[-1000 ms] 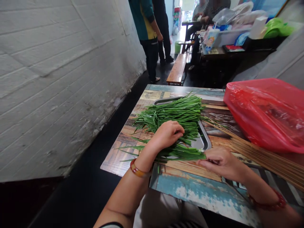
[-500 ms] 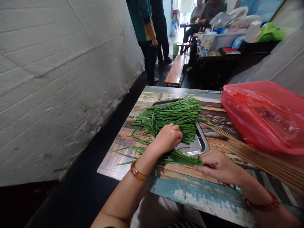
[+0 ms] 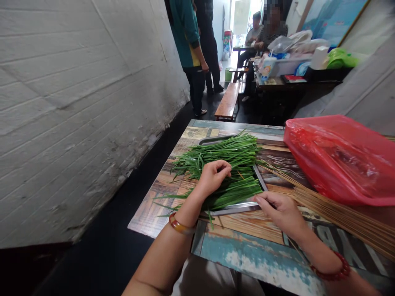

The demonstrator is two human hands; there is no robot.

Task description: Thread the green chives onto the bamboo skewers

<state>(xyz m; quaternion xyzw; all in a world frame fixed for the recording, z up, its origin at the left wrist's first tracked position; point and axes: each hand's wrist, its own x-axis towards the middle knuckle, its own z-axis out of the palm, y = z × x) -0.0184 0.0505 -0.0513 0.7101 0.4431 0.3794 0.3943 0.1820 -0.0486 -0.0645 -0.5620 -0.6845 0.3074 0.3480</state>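
While the left hand (image 3: 212, 177) pinches green chives (image 3: 230, 164), the right hand (image 3: 279, 211), fingers curled, has moved to the tray (image 3: 234, 209) edge.

A shallow rectangular metal tray (image 3: 234, 209) shows a smooth, dull-shining rim under limp, glossy green chives (image 3: 228, 158). The painted wooden table top (image 3: 247, 242) looks worn and matt. On the right lie thin matt bamboo skewers (image 3: 339, 213) and a crinkled, glossy red plastic bag (image 3: 342, 158).
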